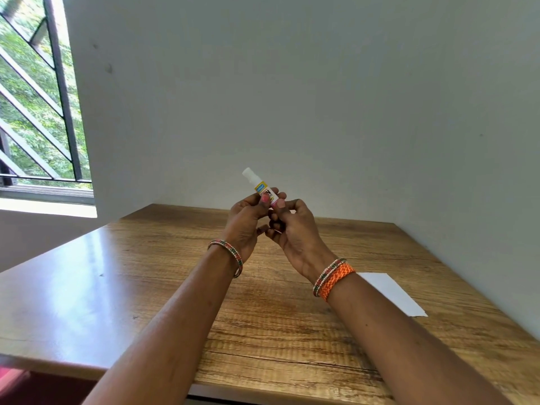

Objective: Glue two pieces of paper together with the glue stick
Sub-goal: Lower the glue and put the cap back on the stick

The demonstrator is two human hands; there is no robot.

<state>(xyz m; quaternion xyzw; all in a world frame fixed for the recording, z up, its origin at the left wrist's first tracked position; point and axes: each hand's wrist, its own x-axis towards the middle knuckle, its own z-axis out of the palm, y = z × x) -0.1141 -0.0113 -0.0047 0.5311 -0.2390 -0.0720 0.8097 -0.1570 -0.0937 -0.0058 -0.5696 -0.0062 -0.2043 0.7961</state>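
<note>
I see the glue stick (261, 187) held up in the air above the far half of the table (146, 287), tilted so its white cap end leans up and to the left. Its label is yellow and blue near the cap, with pink lower down (the print is too small for me to read). Both hands meet on its lower part. My left hand (244, 228) pinches the tube from the left, thumb across the label, the other fingers curled behind it. My right hand (295, 232) grips it from the right, thumb and forefinger closed on the tube just below the left thumb, the remaining fingers folded in toward the palm. The two hands touch at the fingertips under the tube.

A beaded bangle (226, 255) sits on the left wrist; the right wrist carries a similar bangle beside an orange woven band (336, 280).

A white paper (391, 292) lies flat on the wood at the right, partly hidden behind my right forearm, well apart from the tube. I can make out only this one sheet. A grilled window (38, 106) shows at the far left, a plain wall (321, 97) behind.
</note>
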